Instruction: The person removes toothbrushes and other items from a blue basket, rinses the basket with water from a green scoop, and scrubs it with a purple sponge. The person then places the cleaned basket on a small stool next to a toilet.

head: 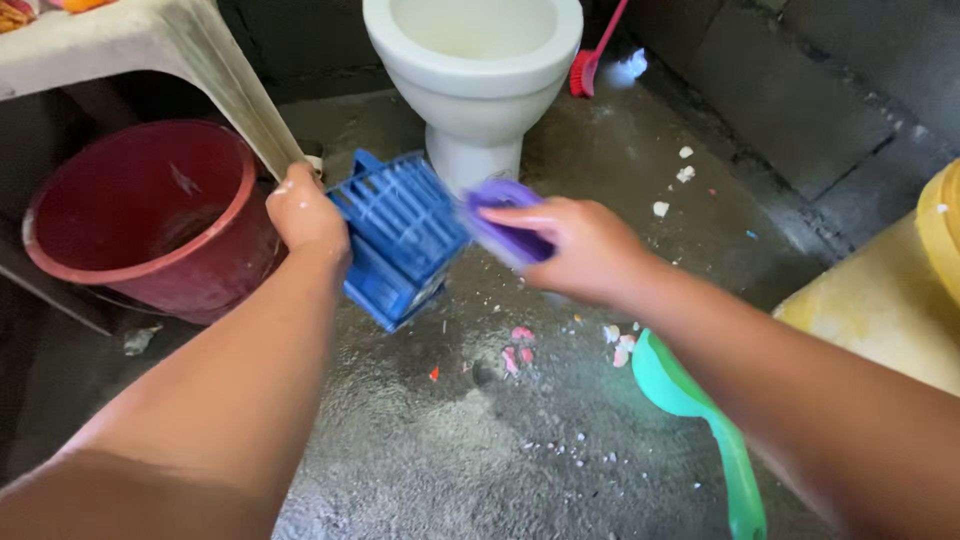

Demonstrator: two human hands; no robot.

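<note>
Clearly the blue slatted basket (398,238) is kept tilted in the air above the wet floor (450,450), the left hand (305,215) closed on its edge, so the right hand (580,248), gripping a purple brush (505,228), reaches its side, near the toilet (475,70) and red bucket (150,215)

left hand (305,215) grips blue slatted basket (398,238); right hand (580,250) holds purple brush (500,222) against it.

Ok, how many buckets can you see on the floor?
1: a red bucket at the left, under the pale plastic table. The yellow container at the right edge is cut off, so it may be another.
</note>
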